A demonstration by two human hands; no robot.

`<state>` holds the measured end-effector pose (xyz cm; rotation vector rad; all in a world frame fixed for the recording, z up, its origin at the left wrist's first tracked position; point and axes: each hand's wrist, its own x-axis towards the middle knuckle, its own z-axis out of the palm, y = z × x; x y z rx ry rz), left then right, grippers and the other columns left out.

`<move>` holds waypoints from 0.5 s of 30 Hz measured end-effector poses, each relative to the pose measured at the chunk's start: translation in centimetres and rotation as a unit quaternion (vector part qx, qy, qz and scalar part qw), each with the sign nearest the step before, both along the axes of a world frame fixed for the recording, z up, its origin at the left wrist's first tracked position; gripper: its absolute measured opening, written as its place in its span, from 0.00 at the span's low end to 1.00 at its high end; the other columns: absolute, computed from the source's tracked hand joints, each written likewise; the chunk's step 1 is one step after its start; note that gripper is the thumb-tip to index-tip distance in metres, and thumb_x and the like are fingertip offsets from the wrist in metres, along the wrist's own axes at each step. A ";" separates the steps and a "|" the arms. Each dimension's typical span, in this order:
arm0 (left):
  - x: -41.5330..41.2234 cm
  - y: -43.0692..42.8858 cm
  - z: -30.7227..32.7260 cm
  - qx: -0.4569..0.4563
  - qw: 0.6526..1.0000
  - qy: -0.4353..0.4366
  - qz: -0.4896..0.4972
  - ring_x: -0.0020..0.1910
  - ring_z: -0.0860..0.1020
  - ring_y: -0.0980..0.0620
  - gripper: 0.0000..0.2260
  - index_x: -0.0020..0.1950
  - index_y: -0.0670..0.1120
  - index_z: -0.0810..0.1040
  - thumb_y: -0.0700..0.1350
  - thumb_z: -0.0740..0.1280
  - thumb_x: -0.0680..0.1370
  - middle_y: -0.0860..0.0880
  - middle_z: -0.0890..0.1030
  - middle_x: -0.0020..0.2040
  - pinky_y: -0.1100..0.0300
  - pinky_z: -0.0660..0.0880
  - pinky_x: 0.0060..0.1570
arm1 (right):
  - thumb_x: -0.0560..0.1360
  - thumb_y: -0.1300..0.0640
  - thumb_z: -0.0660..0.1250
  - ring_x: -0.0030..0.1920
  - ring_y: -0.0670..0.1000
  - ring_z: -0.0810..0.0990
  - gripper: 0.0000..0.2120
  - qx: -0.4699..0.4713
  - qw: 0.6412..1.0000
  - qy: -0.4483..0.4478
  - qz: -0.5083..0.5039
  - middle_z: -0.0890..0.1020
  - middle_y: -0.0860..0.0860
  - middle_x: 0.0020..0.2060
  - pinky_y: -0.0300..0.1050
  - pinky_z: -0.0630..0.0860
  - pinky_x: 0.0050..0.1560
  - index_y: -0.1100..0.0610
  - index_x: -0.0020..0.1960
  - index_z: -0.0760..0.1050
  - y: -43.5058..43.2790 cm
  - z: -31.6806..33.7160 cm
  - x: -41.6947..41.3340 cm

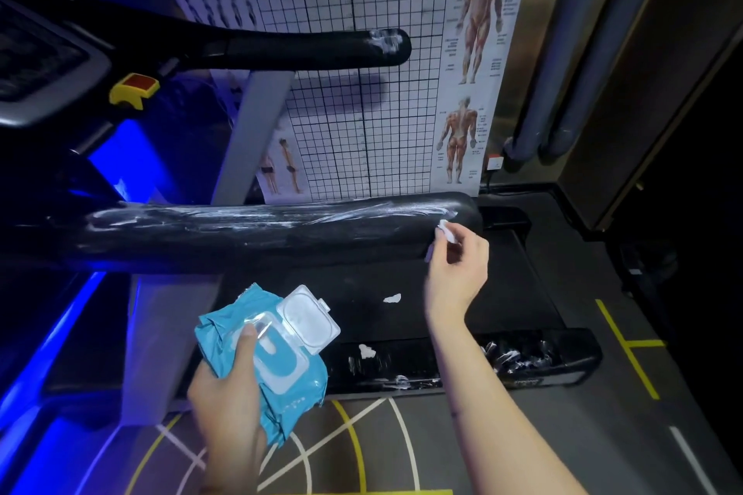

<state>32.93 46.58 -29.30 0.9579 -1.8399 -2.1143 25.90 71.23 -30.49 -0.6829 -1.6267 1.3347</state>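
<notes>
My left hand [231,386] grips a blue pack of wet wipes [281,378] at the lower middle, its white flip lid [309,317] standing open. My right hand [458,269] pinches a small white scrap [447,230] against the right end of the near black treadmill handrail [249,237], which is streaked with white residue. The far handrail [281,48] has a white smear at its tip.
White scraps [392,298] lie on the black treadmill belt [514,293], and white smears mark its rear end cover [534,358]. The console with a yellow safety key [134,90] is at the upper left. A gridded anatomy poster [382,92] hangs behind.
</notes>
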 end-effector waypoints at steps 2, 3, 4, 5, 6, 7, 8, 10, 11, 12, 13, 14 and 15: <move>0.0 -0.4 0.0 -0.003 1.000 -0.005 0.005 0.50 0.87 0.44 0.15 0.60 0.50 0.84 0.55 0.78 0.78 0.49 0.88 0.52 0.40 0.83 0.56 | 0.78 0.61 0.69 0.47 0.49 0.81 0.07 -0.009 1.000 0.019 -0.019 0.78 0.45 0.49 0.36 0.75 0.46 0.54 0.54 0.83 -1.0 -0.1 -0.6; 0.0 -0.7 0.1 -0.004 1.000 -0.007 0.011 0.50 0.87 0.44 0.14 0.60 0.50 0.84 0.55 0.77 0.78 0.49 0.87 0.53 0.40 0.83 0.56 | 0.78 0.62 0.69 0.47 0.49 0.81 0.07 -0.014 0.999 0.030 -0.023 0.78 0.45 0.49 0.37 0.76 0.46 0.54 0.54 0.83 -1.6 0.0 -0.8; 0.0 -0.9 0.1 -0.006 1.000 -0.008 0.017 0.50 0.87 0.43 0.14 0.60 0.50 0.84 0.54 0.77 0.78 0.48 0.87 0.53 0.39 0.83 0.56 | 0.78 0.62 0.70 0.48 0.48 0.81 0.07 -0.014 0.999 0.039 -0.023 0.78 0.45 0.49 0.37 0.75 0.47 0.54 0.54 0.83 -2.2 0.0 -1.0; 0.0 -1.2 0.2 -0.008 1.000 -0.008 0.023 0.50 0.87 0.43 0.14 0.60 0.50 0.84 0.54 0.77 0.78 0.48 0.87 0.53 0.39 0.83 0.56 | 0.78 0.62 0.70 0.48 0.47 0.80 0.07 -0.007 0.999 0.046 -0.017 0.79 0.46 0.49 0.35 0.74 0.47 0.55 0.54 0.83 -2.8 0.1 -1.1; 0.0 -1.4 0.3 -0.008 1.000 -0.006 0.025 0.51 0.86 0.42 0.15 0.60 0.49 0.84 0.55 0.77 0.78 0.47 0.87 0.54 0.38 0.83 0.56 | 0.78 0.63 0.70 0.48 0.47 0.80 0.06 0.003 0.999 0.051 -0.006 0.79 0.47 0.48 0.33 0.73 0.48 0.56 0.54 0.83 -3.5 0.1 -1.2; -0.1 -1.5 0.3 -0.007 1.000 -0.005 0.028 0.50 0.86 0.42 0.15 0.60 0.49 0.84 0.55 0.77 0.78 0.46 0.87 0.54 0.39 0.83 0.56 | 0.78 0.63 0.71 0.48 0.46 0.80 0.06 0.011 0.998 0.055 0.009 0.79 0.48 0.48 0.32 0.72 0.48 0.57 0.54 0.83 -4.3 0.0 -1.3; -0.1 -1.5 0.4 -0.005 1.000 -0.004 0.029 0.50 0.86 0.43 0.14 0.60 0.49 0.83 0.54 0.77 0.78 0.46 0.86 0.53 0.41 0.83 0.55 | 0.77 0.63 0.71 0.47 0.46 0.80 0.06 0.016 0.998 0.056 0.025 0.79 0.48 0.48 0.32 0.72 0.47 0.57 0.54 0.84 -5.2 -0.1 -1.5; -0.2 -1.7 0.3 0.004 1.000 0.002 0.027 0.48 0.85 0.46 0.13 0.60 0.49 0.83 0.53 0.76 0.79 0.47 0.86 0.52 0.46 0.82 0.53 | 0.77 0.63 0.72 0.47 0.45 0.80 0.07 0.015 0.997 0.051 0.064 0.79 0.49 0.48 0.31 0.73 0.47 0.58 0.54 0.84 -7.4 -0.4 -1.9; -0.2 -1.6 0.4 0.009 1.000 0.004 0.025 0.47 0.85 0.47 0.13 0.61 0.49 0.82 0.52 0.76 0.80 0.47 0.86 0.52 0.47 0.81 0.53 | 0.77 0.63 0.73 0.47 0.45 0.80 0.08 0.016 0.995 0.044 0.090 0.78 0.49 0.48 0.32 0.73 0.48 0.57 0.55 0.85 -8.5 -0.4 -1.9; -0.3 -1.6 0.5 0.011 1.000 0.004 0.022 0.48 0.85 0.46 0.12 0.60 0.49 0.82 0.52 0.75 0.80 0.47 0.86 0.53 0.45 0.82 0.54 | 0.77 0.63 0.73 0.48 0.45 0.80 0.09 0.021 0.992 0.034 0.119 0.78 0.49 0.48 0.31 0.74 0.49 0.56 0.55 0.85 -9.5 -0.4 -1.9; -0.5 -1.6 0.5 0.012 1.000 0.006 0.019 0.49 0.86 0.44 0.12 0.60 0.49 0.83 0.52 0.76 0.80 0.46 0.86 0.54 0.43 0.82 0.56 | 0.77 0.63 0.72 0.49 0.45 0.81 0.09 0.028 0.989 0.025 0.145 0.78 0.49 0.49 0.31 0.74 0.50 0.55 0.55 0.85 -10.3 -0.4 -1.7; -0.7 -1.6 0.7 0.014 1.000 0.008 0.018 0.50 0.86 0.43 0.12 0.61 0.49 0.83 0.52 0.76 0.80 0.46 0.87 0.54 0.40 0.82 0.57 | 0.77 0.64 0.72 0.50 0.44 0.81 0.10 0.033 0.986 0.024 0.163 0.79 0.49 0.50 0.30 0.74 0.51 0.55 0.55 0.86 -10.6 -0.4 -1.5; -0.9 -1.6 0.9 0.016 1.000 0.011 0.020 0.51 0.87 0.43 0.13 0.61 0.49 0.83 0.52 0.76 0.80 0.46 0.87 0.55 0.39 0.82 0.58 | 0.77 0.65 0.72 0.51 0.44 0.81 0.10 0.032 0.984 0.029 0.172 0.79 0.50 0.50 0.30 0.74 0.52 0.56 0.55 0.86 -10.5 -0.2 -1.4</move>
